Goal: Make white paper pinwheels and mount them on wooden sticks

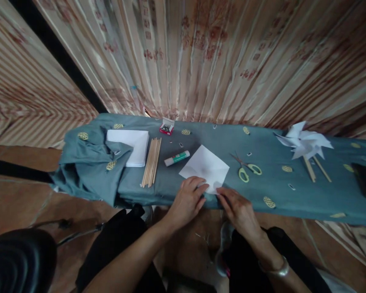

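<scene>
A square white sheet of paper (pixel 205 165) lies turned like a diamond at the front of the cloth-covered table, its near corner lifted or bent. My left hand (pixel 187 200) grips its near left edge, fingers curled over the top. At the near corner, the thumb and fingertips of my right hand (pixel 238 209) pinch the paper. A glue stick (pixel 177 158) lies just left of the sheet. To its right rest scissors (pixel 247 167) with yellow-green handles, blades apart.
Left of the glue are wooden sticks (pixel 152 162) and a stack of white paper (pixel 137 146). Behind stands a small open red box (pixel 166 127) with metal bits. Far right lie paper pinwheels (pixel 305 140) on sticks and a dark phone-like object (pixel 365 181). A curtain (pixel 201 61) hangs behind.
</scene>
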Demonstrator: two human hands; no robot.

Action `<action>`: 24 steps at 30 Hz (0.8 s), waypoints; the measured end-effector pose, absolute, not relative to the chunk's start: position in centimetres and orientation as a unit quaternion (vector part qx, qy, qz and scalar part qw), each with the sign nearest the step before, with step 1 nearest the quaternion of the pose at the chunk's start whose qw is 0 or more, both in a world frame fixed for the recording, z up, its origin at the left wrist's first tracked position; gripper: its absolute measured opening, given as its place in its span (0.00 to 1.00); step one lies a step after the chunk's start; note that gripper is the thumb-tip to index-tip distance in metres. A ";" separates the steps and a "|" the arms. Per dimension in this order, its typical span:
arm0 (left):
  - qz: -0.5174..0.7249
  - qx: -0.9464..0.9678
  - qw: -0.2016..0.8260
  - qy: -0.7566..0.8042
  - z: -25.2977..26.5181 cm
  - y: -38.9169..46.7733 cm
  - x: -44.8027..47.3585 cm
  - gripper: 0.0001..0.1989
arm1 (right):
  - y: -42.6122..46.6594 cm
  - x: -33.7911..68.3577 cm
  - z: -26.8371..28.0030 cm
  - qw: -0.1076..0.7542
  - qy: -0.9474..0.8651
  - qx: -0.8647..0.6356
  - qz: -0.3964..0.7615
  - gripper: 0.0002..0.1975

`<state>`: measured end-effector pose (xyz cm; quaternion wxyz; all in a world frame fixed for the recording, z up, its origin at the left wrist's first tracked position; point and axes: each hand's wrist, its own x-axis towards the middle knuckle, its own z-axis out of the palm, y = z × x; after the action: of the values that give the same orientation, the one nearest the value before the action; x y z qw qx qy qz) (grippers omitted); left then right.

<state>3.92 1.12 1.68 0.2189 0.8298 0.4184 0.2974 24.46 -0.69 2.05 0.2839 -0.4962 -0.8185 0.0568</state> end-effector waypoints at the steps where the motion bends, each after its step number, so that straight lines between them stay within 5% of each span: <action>1: 0.287 0.831 0.222 0.421 1.5 1.3 4.0 0.17 | -0.8 24.4 2.0 0.285 -0.819 -0.493 0.072 0.11; 17: 0.315 0.818 0.256 0.409 2.0 1.9 4.8 0.10 | -0.9 24.5 2.9 0.301 -0.778 -0.537 0.124 0.16; 24: 0.372 0.788 0.274 0.406 2.9 1.4 4.3 0.11 | 0.2 25.3 3.2 0.331 -0.747 -0.561 0.129 0.08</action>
<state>4.26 1.36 2.87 0.2741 0.7885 0.4057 0.3723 25.27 0.23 3.16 0.3314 -0.5614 -0.7472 0.1293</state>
